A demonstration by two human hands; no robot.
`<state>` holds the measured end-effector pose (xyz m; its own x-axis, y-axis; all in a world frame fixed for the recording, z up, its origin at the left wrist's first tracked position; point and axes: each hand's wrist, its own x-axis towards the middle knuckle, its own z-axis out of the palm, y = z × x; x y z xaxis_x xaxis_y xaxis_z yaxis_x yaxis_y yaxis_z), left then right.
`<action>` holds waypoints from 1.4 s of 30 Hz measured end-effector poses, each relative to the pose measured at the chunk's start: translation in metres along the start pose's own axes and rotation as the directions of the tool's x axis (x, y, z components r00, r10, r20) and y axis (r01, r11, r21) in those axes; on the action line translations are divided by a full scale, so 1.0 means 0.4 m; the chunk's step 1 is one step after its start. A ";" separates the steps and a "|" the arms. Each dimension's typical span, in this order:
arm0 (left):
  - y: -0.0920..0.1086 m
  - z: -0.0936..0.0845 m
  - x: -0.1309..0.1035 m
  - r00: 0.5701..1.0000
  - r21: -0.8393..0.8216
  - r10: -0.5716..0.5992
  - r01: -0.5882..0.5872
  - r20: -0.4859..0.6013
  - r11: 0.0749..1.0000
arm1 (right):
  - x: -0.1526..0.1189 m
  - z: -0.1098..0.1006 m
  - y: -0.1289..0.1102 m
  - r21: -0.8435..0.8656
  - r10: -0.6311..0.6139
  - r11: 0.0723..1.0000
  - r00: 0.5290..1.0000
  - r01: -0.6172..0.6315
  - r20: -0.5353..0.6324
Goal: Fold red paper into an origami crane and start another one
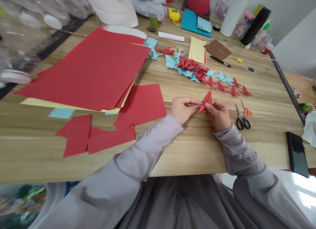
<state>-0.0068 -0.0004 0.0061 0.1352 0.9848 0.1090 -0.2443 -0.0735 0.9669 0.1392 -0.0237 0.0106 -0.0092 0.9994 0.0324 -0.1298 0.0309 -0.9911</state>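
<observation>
A small folded red paper piece (207,98), pointed at its upper end, is held just above the wooden table between my two hands. My left hand (184,108) pinches its left side with thumb and fingertips. On the other side, my right hand (218,113) grips it, the thumb lying across the front and the fingers partly hidden behind. Just beyond are folded red paper cranes (221,86) and light blue paper cranes (220,76), lined up and heaped together. Black-handled scissors (243,121) and small orange-handled scissors (247,111) lie right of my right hand.
Large red paper sheets (93,67) are stacked at left, with red paper pieces (76,133) in front. Yellow paper (197,49), brown paper (217,49) and a black pen (220,61) lie farther back. A phone (297,153) rests at the right front edge. Plastic bottles (17,64) crowd the far left.
</observation>
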 end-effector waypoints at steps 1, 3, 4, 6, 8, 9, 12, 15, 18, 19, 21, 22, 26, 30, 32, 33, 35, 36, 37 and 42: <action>0.000 0.000 0.001 1.000 -0.003 -0.011 0.011 -0.003 1.000 | 0.000 0.000 -0.001 0.002 -0.004 1.000 1.000 0.004 0.009; 0.002 0.000 0.002 1.000 -0.016 -0.019 0.020 0.001 1.000 | 0.000 0.000 -0.002 0.009 -0.006 1.000 1.000 0.005 0.027; 0.004 0.001 0.002 1.000 -0.025 -0.021 0.021 0.006 0.999 | 0.000 0.000 -0.002 0.011 -0.003 1.000 0.999 0.002 0.033; 0.008 0.002 0.003 0.999 -0.047 -0.031 0.032 0.007 0.998 | 0.000 -0.001 -0.002 0.006 0.002 1.000 0.999 -0.002 0.039; 0.011 0.004 0.004 0.999 -0.069 -0.048 0.048 -0.005 0.996 | 0.000 0.000 -0.002 -0.008 0.001 1.000 0.999 -0.001 0.038; 0.012 0.005 0.004 0.998 -0.081 -0.054 0.053 -0.013 0.995 | 0.000 0.000 -0.002 -0.013 -0.004 1.000 0.999 0.004 0.040; 0.012 0.005 0.007 0.998 -0.112 -0.058 0.055 -0.015 0.992 | -0.001 0.002 -0.005 -0.026 -0.037 0.999 0.998 0.039 0.048; 0.011 0.004 0.009 0.998 -0.114 -0.065 0.065 -0.001 0.991 | -0.001 0.003 -0.007 -0.045 -0.057 0.997 0.997 0.059 0.044; 0.013 0.003 0.009 0.996 -0.110 -0.090 0.090 0.003 0.990 | 0.001 0.002 -0.006 -0.052 -0.045 0.998 0.998 0.047 0.032; 0.014 0.003 0.009 0.995 -0.112 -0.100 0.100 0.004 0.989 | 0.001 0.002 -0.005 -0.055 -0.041 0.998 0.999 0.042 0.029; 0.016 0.004 0.008 0.993 -0.121 -0.118 0.118 0.007 0.986 | 0.002 0.001 -0.005 -0.060 -0.032 0.998 0.999 0.034 0.026; 0.017 0.004 0.007 0.992 -0.128 -0.126 0.126 0.009 0.984 | 0.002 0.000 -0.004 -0.060 -0.030 0.998 0.999 0.031 0.026; 0.018 0.006 0.004 0.987 -0.159 -0.160 0.162 0.025 0.974 | 0.001 -0.003 -0.002 -0.058 -0.015 0.998 1.000 0.017 0.026; 0.020 0.006 0.002 0.978 -0.231 -0.205 0.205 0.024 0.951 | 0.002 -0.007 0.003 -0.082 -0.025 0.996 1.000 0.025 0.003; 0.022 0.006 0.000 0.973 -0.244 -0.225 0.228 0.040 0.943 | 0.003 -0.008 0.005 -0.075 -0.027 0.997 1.000 0.026 -0.007; 0.022 0.006 -0.001 0.973 -0.231 -0.225 0.230 0.047 0.945 | 0.003 -0.008 0.005 -0.069 -0.023 0.997 1.000 0.022 -0.012; 0.023 0.006 -0.002 0.976 -0.196 -0.212 0.216 0.045 0.957 | 0.002 -0.006 0.003 -0.056 -0.010 0.998 1.000 0.009 -0.014; 0.022 0.006 -0.003 0.978 -0.186 -0.206 0.210 0.042 0.960 | 0.002 -0.004 0.002 -0.042 -0.002 0.999 1.000 0.001 -0.007; 0.020 0.006 -0.003 0.978 -0.187 -0.203 0.206 0.039 0.961 | 0.001 -0.003 0.000 -0.016 0.010 1.000 1.000 -0.010 0.003; 0.008 0.006 -0.003 0.977 -0.210 -0.213 0.208 0.000 0.955 | 0.002 0.003 -0.011 0.144 0.111 0.983 0.993 -0.114 0.032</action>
<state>-0.0056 -0.0021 0.0096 0.1839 0.9779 -0.0992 -0.4067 0.1676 0.8981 0.1387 -0.0231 0.0151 -0.0552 0.9958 -0.0733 -0.2691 -0.0856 -0.9593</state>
